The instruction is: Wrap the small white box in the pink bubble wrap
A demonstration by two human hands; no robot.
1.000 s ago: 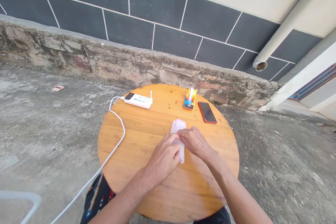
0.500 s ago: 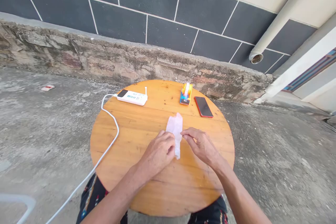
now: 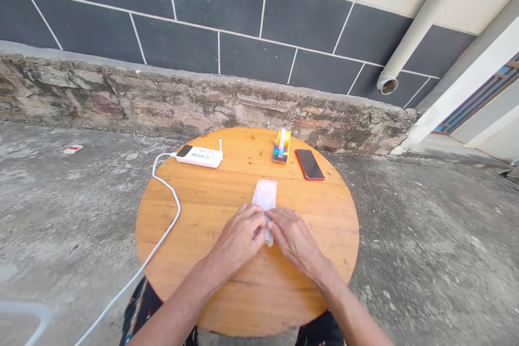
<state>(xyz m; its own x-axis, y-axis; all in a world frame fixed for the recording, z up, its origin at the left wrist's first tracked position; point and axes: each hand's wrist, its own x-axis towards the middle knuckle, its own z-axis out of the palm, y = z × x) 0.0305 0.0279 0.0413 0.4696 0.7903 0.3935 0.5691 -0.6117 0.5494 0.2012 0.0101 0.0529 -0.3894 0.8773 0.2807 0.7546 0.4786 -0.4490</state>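
Observation:
A thin, crinkled, pale pinkish-white sheet [image 3: 265,193], folded into a narrow strip, lies lengthwise on the wooden table. It may be tissue or thin plastic; I cannot tell which. My left hand [image 3: 242,231] is closed on its left edge, fingers curled. From the other side, my right hand [image 3: 292,235] presses its thumb and fingertips together on the strip's middle, almost touching the left. The fingers cover the centre of the sheet, while its far end and a small near tip show.
On the round table [image 3: 194,200] stand a yellow-and-blue tape dispenser [image 3: 281,146], a red-edged phone [image 3: 310,164] and a white power bank [image 3: 199,155] with a white cable [image 3: 178,200] running off the left side. A stone-based wall [image 3: 182,102] rises behind.
My right hand has moved left onto the sheet, beside my left hand. The sheet's loose right side is now folded over, leaving a narrower, straighter strip. The view has shifted slightly.

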